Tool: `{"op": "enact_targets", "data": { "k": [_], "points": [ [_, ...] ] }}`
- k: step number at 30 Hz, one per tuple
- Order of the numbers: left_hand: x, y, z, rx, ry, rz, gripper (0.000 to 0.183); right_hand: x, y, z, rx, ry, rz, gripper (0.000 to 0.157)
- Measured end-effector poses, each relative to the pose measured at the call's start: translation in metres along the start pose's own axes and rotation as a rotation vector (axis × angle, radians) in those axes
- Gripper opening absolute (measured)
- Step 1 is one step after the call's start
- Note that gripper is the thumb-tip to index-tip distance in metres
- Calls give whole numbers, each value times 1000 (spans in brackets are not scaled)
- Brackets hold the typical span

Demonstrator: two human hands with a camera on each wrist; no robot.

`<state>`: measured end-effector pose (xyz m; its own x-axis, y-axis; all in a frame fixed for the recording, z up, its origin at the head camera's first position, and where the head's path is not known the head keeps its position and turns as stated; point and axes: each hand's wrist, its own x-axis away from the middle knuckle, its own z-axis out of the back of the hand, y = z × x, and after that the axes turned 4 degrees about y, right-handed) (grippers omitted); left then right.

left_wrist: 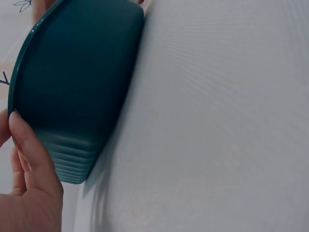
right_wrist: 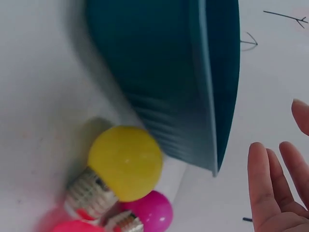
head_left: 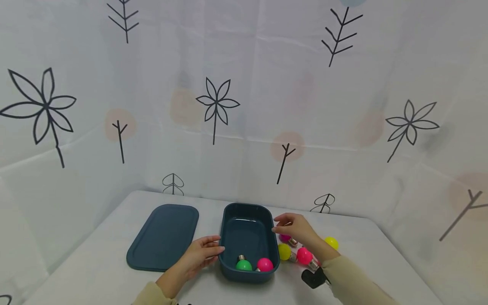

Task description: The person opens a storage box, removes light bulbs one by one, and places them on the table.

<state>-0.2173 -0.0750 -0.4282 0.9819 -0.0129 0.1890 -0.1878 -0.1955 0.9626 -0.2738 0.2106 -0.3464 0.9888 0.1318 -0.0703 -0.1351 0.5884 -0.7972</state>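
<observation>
A deep dark-blue plastic box (head_left: 248,277) stands on the table, a green bulb (head_left: 244,265) and a pink bulb (head_left: 265,264) lying at its near end. With thumb and fingers, my left hand (head_left: 200,255) pinches the box's left rim; the left wrist view shows the thumb against the outer wall. Beside the right rim hovers my right hand (head_left: 295,226), fingers loosely bent and holding nothing. Below it, to the right of the box, lie a yellow bulb (right_wrist: 125,162), a magenta bulb (right_wrist: 153,210) and a pink bulb (head_left: 304,256), the last partly behind my forearm.
A flat dark-blue lid (head_left: 164,237) lies on the white table left of the box. Another yellow bulb (head_left: 331,242) is beyond my right forearm. Next to my right sleeve is a black object (head_left: 313,278) of unclear kind. A patterned cloth (head_left: 251,106) hangs behind the table.
</observation>
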Motion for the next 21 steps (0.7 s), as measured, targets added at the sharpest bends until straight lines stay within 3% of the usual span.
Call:
{"op": "enact_targets", "data": {
  "k": [10,21],
  "points": [
    [-2,0,1,6,-7,6,54,-10,-19,-14,-32,-85,103,36],
    [0,2,1,3,-15,2,54,-24,-33,-31,-48,-364,258,37]
  ]
}}
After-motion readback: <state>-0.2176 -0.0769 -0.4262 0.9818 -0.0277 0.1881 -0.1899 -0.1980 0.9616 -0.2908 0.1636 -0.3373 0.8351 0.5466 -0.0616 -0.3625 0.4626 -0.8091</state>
